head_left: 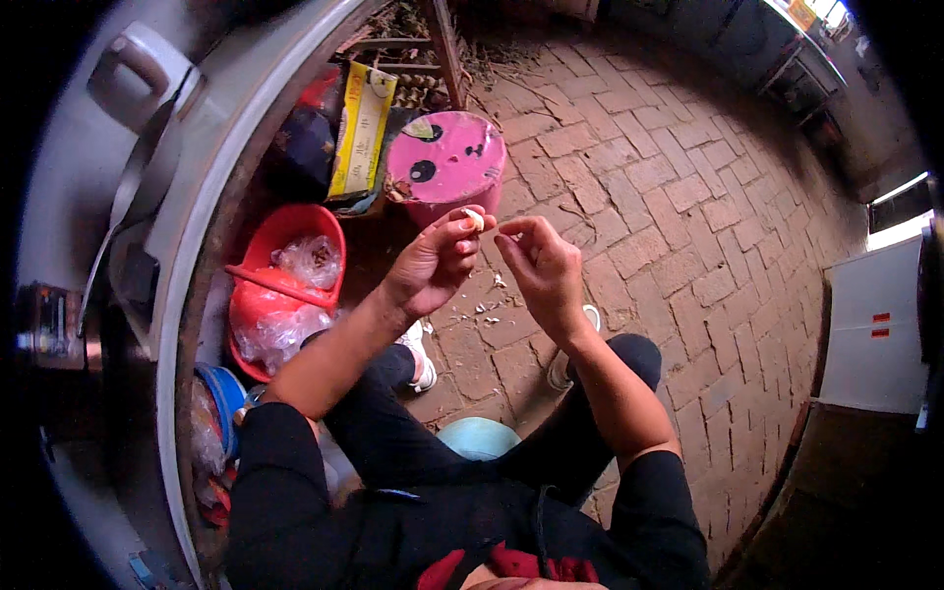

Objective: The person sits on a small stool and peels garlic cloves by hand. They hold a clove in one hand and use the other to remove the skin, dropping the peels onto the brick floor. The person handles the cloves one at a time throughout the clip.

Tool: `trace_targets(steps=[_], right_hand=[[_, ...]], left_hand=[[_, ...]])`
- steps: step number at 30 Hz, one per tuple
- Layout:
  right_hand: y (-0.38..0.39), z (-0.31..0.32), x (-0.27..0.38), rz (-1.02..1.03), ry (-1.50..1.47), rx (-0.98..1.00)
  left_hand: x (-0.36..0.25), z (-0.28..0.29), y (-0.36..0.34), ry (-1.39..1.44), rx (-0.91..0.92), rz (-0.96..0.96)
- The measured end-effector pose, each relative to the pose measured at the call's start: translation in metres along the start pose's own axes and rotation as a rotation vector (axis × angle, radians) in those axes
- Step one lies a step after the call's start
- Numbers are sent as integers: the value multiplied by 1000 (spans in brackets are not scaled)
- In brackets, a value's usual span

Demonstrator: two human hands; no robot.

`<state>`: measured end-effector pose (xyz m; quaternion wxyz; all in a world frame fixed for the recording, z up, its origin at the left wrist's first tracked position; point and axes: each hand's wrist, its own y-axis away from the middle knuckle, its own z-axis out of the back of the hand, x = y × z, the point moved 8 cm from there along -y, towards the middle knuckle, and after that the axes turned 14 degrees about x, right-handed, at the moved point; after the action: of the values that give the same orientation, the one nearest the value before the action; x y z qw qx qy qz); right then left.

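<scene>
My left hand point(434, 264) pinches a small whitish garlic clove point(475, 221) between thumb and fingertips, held up in front of me over the floor. Just to the right of it, my right hand point(543, 267) has its fingers curled and thumb and forefinger brought together close to the clove, a little apart from it. Whether a scrap of skin is between those fingertips is too small to tell. Scattered pale peelings point(489, 313) lie on the bricks below both hands, between my shoes.
A pink round stool point(447, 162) with a cartoon face stands ahead, beside a yellow-edged carton point(362, 133). On the left are a red basket point(336, 231) holding plastic bags and a blue-rimmed bucket point(224, 393). A light blue round object point(479, 438) shows between my legs. Brick floor point(678, 256) extends right.
</scene>
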<state>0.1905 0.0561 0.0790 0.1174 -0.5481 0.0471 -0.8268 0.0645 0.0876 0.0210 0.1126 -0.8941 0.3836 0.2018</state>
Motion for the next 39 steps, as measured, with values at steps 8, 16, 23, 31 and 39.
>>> trace_targets(steps=[8,16,23,31,39], right_hand=[[13,-35,-2,-22,-270,46],[4,-28,7,57,147,162],[0,-24,11,183,115,112],[-1,-31,2,102,100,188],[5,-32,12,144,122,67]], left_hand=[[14,9,34,-10,-117,-94],[13,26,34,-140,-133,-44],[9,22,34,-178,-183,-60],[8,28,37,-223,-211,-99],[7,27,35,-321,-238,-128]])
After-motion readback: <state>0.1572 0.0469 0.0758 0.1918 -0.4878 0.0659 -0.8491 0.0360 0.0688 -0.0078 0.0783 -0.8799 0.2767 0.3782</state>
